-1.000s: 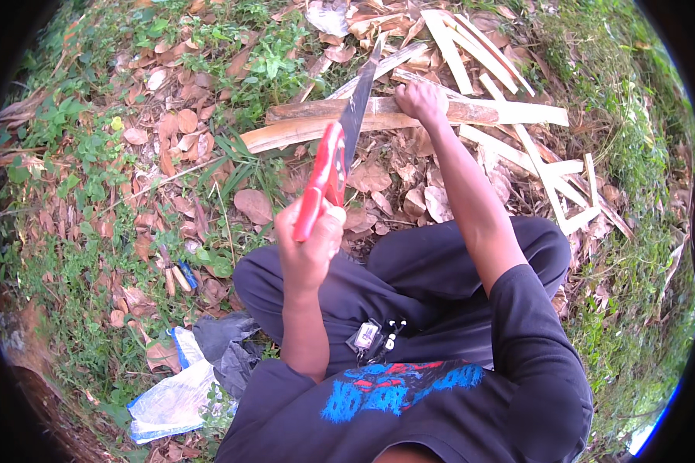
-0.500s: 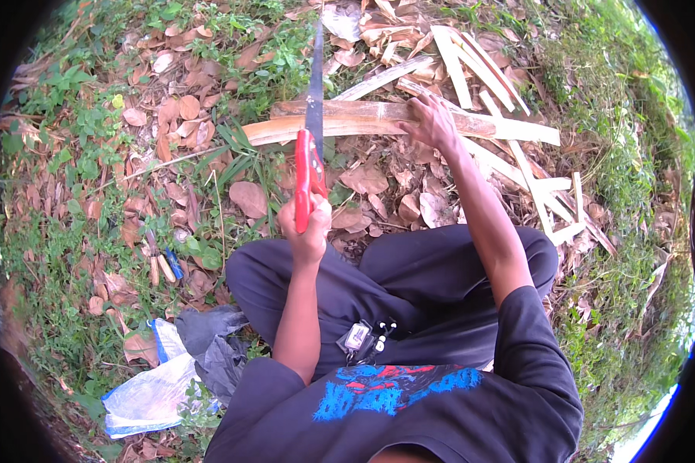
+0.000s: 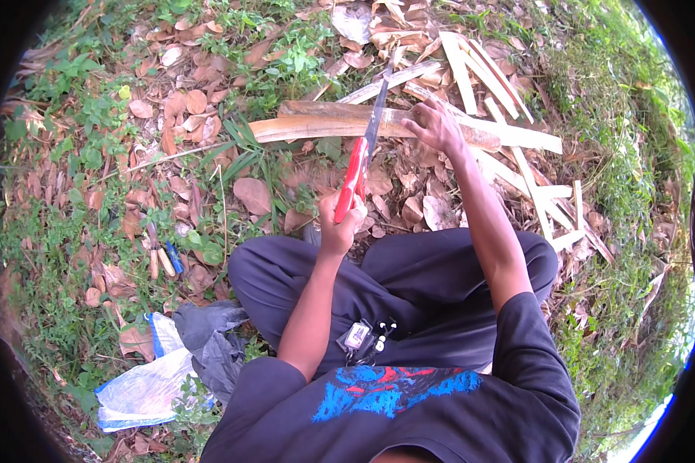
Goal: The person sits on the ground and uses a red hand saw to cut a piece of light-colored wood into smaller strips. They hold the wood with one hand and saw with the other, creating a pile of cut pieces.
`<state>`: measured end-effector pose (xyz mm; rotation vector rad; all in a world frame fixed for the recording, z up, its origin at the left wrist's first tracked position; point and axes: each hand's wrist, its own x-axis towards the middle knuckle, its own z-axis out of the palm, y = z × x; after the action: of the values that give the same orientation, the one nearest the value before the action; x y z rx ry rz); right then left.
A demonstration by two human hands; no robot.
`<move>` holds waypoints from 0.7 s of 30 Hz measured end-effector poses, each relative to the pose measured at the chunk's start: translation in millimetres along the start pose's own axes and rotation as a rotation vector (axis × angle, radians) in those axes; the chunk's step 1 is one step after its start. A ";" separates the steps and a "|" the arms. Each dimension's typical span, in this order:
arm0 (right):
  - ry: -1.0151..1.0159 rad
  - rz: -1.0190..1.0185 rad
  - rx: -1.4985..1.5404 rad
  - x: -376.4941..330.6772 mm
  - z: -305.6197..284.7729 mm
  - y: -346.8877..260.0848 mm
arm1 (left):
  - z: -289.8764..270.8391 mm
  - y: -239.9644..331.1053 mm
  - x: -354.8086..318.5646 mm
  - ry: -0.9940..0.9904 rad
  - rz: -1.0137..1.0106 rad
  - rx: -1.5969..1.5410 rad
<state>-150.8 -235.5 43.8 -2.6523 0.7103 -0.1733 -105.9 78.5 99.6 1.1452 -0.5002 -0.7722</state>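
Observation:
My left hand is closed round the red handle of a handsaw. Its dark blade slants up and away to the right, crossing the wood close to my right hand. A long pale wooden strip lies crosswise on the ground in front of my legs. Against it lies a browner length of wood. My right hand bears down on the wood just right of the blade, fingers bent over it and thumb to the left. Whether the teeth touch the wood is too fine to see.
Several pale wood strips lie scattered at the far right. Two wooden-handled tools and a blue-handled item rest on the left, above a white-and-blue plastic bag and a dark bag. Dry leaves and grass cover the ground.
My left hand has moved the saw rightward, and its blade has gone from nearly straight ahead to a rightward slant beside my right hand. My right hand stays on the wood.

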 end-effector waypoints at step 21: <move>0.012 0.254 -0.225 28.5 21.7 18.2 | 4.7 -5.0 5.4 -0.091 -0.314 -0.084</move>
<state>-129.8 -257.0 17.3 -2.7374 1.1211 -0.0400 -107.1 70.5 96.4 1.1274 -0.3635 -1.1111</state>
